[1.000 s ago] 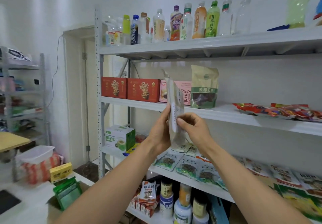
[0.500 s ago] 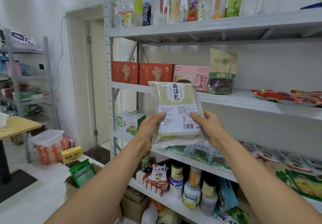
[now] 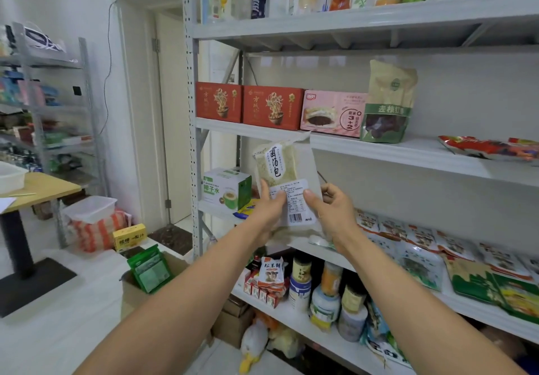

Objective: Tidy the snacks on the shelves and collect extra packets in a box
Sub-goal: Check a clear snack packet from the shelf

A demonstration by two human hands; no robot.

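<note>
While it is gripped low down by both hands, the clear soup packet [image 3: 280, 167] is held upright and slightly tilted before the rack, its top reaching the front edge of the shelf [image 3: 379, 147] that carries two red boxes [image 3: 272, 109]. The left hand [image 3: 268, 214] is curled round the packet's left edge, thumb on the front. The right hand [image 3: 332, 214] pinches the right edge, thumb on the white label. An open cardboard box [image 3: 131, 290] holding green packets [image 3: 150, 271] is seen on the floor by the rack's left corner.
</note>
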